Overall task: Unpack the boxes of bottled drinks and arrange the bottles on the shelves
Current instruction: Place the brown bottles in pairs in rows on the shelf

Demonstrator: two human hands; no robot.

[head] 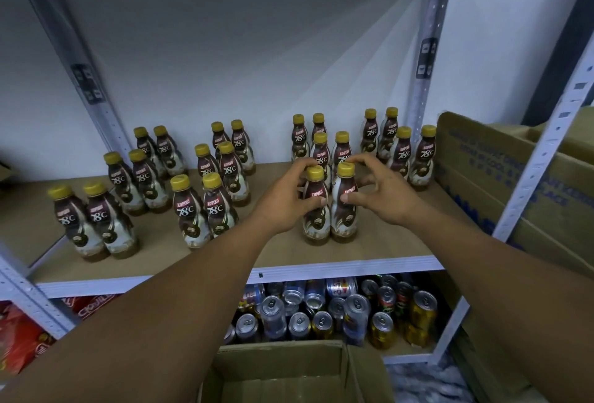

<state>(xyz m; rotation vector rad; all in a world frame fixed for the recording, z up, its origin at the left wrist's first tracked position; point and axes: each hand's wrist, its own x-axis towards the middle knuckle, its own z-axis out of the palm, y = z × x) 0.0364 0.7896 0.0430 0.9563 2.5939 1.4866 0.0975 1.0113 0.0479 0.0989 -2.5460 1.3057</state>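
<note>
Two brown coffee bottles with yellow caps stand side by side near the front of the brown shelf board (pixel 369 251). My left hand (pixel 286 196) grips the left bottle (pixel 316 225) round its upper body. My right hand (pixel 382 190) holds the right bottle (pixel 344 222), thumb on its label and fingers curled behind the cap. Both bottles stand upright on the board. Several more of the same bottles (pixel 205 203) stand in paired rows across the shelf, left and behind.
An open cardboard box (pixel 289 370) sits below, in front of me. Another cardboard box (pixel 514 184) stands at the shelf's right end. Several drink cans (pixel 337 312) fill the lower shelf; red packs (pixel 22 338) lie at lower left. Metal uprights (pixel 430 48) frame the bay.
</note>
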